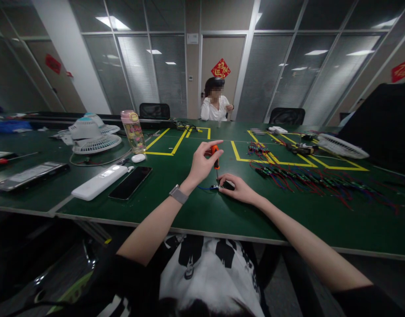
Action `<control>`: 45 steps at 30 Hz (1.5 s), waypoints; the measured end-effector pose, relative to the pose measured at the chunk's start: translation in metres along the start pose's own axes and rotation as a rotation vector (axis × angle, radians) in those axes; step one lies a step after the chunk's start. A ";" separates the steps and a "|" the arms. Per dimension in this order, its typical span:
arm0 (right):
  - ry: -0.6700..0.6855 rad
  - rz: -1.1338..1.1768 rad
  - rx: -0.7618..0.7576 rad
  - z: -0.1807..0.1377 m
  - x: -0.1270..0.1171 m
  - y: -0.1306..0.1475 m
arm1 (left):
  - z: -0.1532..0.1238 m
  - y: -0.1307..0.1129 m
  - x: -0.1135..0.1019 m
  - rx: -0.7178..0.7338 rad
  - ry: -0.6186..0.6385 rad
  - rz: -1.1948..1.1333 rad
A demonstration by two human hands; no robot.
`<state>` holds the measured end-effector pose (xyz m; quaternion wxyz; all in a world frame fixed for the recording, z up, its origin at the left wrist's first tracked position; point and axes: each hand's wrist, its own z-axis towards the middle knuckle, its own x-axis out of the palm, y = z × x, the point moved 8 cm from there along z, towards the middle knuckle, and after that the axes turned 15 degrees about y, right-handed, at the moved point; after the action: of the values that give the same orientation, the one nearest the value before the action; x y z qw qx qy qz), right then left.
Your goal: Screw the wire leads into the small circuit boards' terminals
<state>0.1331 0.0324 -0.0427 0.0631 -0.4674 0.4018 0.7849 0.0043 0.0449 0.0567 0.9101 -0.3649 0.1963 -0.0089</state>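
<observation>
My left hand [202,162] grips the orange-and-black handle of a screwdriver [216,164], which stands upright with its shaft pointing down. The tip meets a small circuit board [215,187] on the green table, and a blue wire runs off the board to the left. My right hand [238,188] rests on the tabletop, its thumb and fingers closed at the board's right edge. Exactly where the tip sits on the board is too small to make out.
Wired circuit boards [301,178] lie in a row at right. On the left are a phone [130,182], a white oblong device [100,182], a hard drive [31,175], a bottle [133,134] and fans [93,136]. A person [215,105] sits across the table [182,211].
</observation>
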 end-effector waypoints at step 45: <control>0.015 0.000 -0.006 -0.001 -0.001 0.004 | -0.003 -0.011 0.011 0.066 0.086 0.040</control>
<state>0.1320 0.0292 -0.0400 0.0587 -0.4736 0.4000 0.7825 0.0150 0.0332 0.0582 0.9124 -0.3299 0.2420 -0.0129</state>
